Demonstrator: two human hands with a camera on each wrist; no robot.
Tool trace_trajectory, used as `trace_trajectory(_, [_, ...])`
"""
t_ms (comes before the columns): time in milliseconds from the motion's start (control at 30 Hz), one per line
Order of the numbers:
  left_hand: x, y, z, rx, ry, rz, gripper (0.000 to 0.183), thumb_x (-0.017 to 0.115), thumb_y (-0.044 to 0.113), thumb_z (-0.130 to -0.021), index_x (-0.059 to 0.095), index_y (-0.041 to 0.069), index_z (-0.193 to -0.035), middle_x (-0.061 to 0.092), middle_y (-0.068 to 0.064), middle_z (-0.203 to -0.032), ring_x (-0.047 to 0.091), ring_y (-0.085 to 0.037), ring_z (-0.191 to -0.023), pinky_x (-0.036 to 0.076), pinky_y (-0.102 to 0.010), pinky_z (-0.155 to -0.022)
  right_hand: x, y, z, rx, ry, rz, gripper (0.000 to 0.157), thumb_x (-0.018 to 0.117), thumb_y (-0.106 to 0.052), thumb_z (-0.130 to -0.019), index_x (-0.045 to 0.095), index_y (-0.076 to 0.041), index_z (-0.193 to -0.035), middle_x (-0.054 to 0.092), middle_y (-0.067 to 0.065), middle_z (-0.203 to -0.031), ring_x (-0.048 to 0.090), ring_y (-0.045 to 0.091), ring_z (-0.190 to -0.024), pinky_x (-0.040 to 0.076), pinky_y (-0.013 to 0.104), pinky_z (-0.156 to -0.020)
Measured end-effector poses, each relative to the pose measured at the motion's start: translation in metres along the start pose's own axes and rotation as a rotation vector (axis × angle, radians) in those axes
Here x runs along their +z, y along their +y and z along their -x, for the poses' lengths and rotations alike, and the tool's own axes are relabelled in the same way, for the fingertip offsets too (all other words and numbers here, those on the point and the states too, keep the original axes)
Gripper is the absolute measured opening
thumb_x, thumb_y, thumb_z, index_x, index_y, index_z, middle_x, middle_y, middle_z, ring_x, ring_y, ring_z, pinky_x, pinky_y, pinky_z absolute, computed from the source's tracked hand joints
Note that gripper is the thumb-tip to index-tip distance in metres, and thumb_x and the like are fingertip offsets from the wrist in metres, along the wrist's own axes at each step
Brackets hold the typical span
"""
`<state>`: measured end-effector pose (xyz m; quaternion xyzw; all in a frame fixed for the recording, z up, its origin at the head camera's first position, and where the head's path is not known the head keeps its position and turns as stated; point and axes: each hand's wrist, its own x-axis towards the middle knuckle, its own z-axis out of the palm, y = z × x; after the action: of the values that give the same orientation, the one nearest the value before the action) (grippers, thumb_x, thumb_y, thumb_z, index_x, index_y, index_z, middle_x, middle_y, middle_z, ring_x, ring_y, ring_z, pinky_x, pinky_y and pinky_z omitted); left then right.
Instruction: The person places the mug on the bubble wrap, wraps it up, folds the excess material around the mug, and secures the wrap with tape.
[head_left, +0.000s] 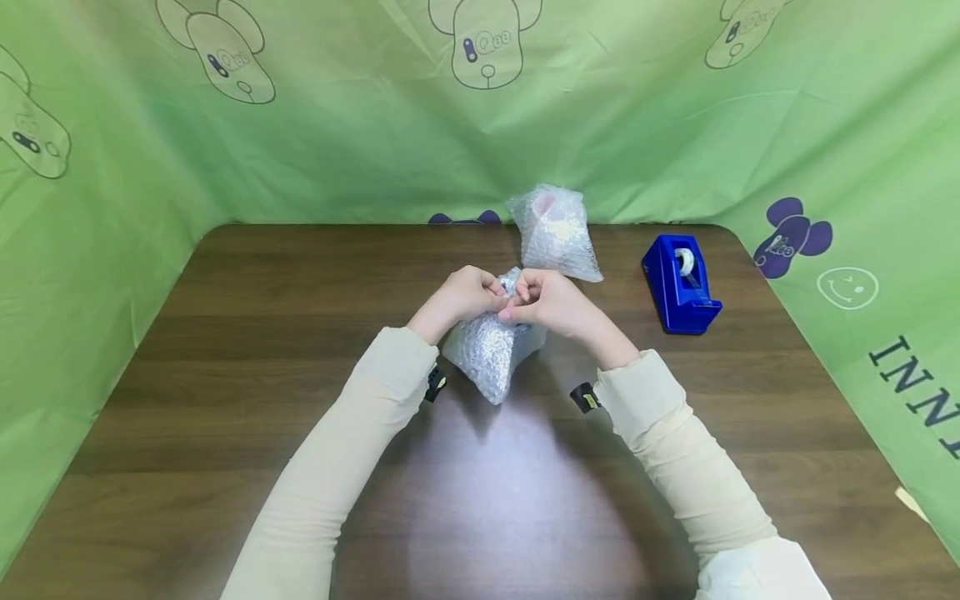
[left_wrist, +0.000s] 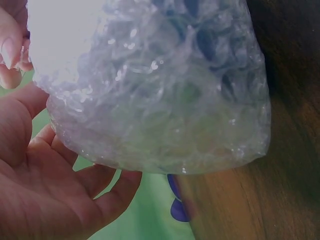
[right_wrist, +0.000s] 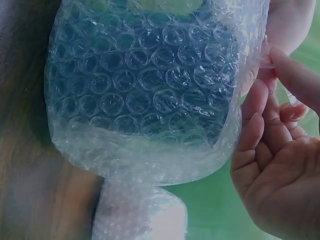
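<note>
A package in bubble wrap (head_left: 491, 358) stands tilted on the table, with both hands meeting at its top. My left hand (head_left: 472, 293) holds the upper edge, and its fingers reach around the far side in the left wrist view, where the bubble wrap (left_wrist: 165, 100) fills much of the frame. My right hand (head_left: 551, 304) pinches a small clear strip that looks like tape (right_wrist: 267, 61) at the package's edge. Something dark shows through the bubbles (right_wrist: 145, 85) in the right wrist view.
Behind the hands lies a second bubble-wrapped package (head_left: 558, 237) with a pinkish patch inside. A blue tape dispenser (head_left: 682, 287) with a roll of tape stands at the right. Green printed cloth (head_left: 360, 150) hangs behind and beside the wooden table (head_left: 247, 350).
</note>
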<state>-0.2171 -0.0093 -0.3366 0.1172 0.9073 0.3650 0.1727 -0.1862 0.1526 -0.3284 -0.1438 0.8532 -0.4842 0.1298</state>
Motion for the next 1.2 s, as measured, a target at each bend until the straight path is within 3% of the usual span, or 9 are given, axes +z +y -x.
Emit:
trace_trajectory(433, [0.001,0.001,0.002,0.009,-0.001,0.003,0.020,0.065,0.020,-0.087,0.071,0.005,-0.099,0.070,-0.008,-0.102,0.054,-0.015,-0.089,0.038,-0.020,-0.070,0.004,-0.004,0.000,0.019,0.045,0.167,0.040,0.076,-0.010,-0.078,0.037,-0.014,-0.069,0.047,-0.009,-0.057,0.043,0.006,-0.058,0.031,0.020,-0.052])
trace_trajectory(667, [0.001,0.000,0.001,0.025,0.003,0.001,0.021,0.065,0.020,-0.086,0.071,0.005,-0.098,0.071,-0.009,-0.105,0.057,-0.017,-0.095,0.044,-0.026,-0.082,0.009,-0.009,0.000,-0.002,0.088,0.395,0.041,0.078,-0.016,-0.075,0.038,-0.015,-0.067,0.040,-0.005,-0.058,0.041,0.012,-0.058,0.033,0.024,-0.055])
trace_trajectory(833, [0.002,0.000,0.002,0.028,0.006,0.015,0.023,0.066,0.024,-0.086,0.070,0.004,-0.096,0.070,-0.009,-0.103,0.056,-0.017,-0.094,0.044,-0.026,-0.082,0.013,-0.015,0.002,-0.024,0.109,0.552,0.039,0.080,-0.020,-0.075,0.041,-0.013,-0.068,0.044,-0.001,-0.064,0.045,0.017,-0.063,0.034,0.026,-0.056])
trace_trajectory(1000, [0.001,0.000,0.005,0.010,0.000,0.056,0.027,0.068,0.029,-0.086,0.068,0.003,-0.095,0.066,-0.008,-0.101,0.053,-0.017,-0.092,0.041,-0.023,-0.076,0.013,-0.018,0.003,-0.029,0.126,0.600,0.041,0.081,-0.022,-0.074,0.042,-0.010,-0.070,0.045,0.002,-0.066,0.047,0.021,-0.065,0.034,0.027,-0.058])
trace_trajectory(1200, [0.002,-0.002,0.006,0.041,0.007,0.070,0.022,0.066,0.021,-0.087,0.068,0.002,-0.097,0.068,-0.011,-0.101,0.055,-0.017,-0.091,0.041,-0.021,-0.076,0.012,-0.021,-0.001,0.025,0.091,0.646,0.041,0.081,-0.026,-0.074,0.044,-0.009,-0.073,0.047,0.002,-0.067,0.047,0.021,-0.066,0.035,0.028,-0.059])
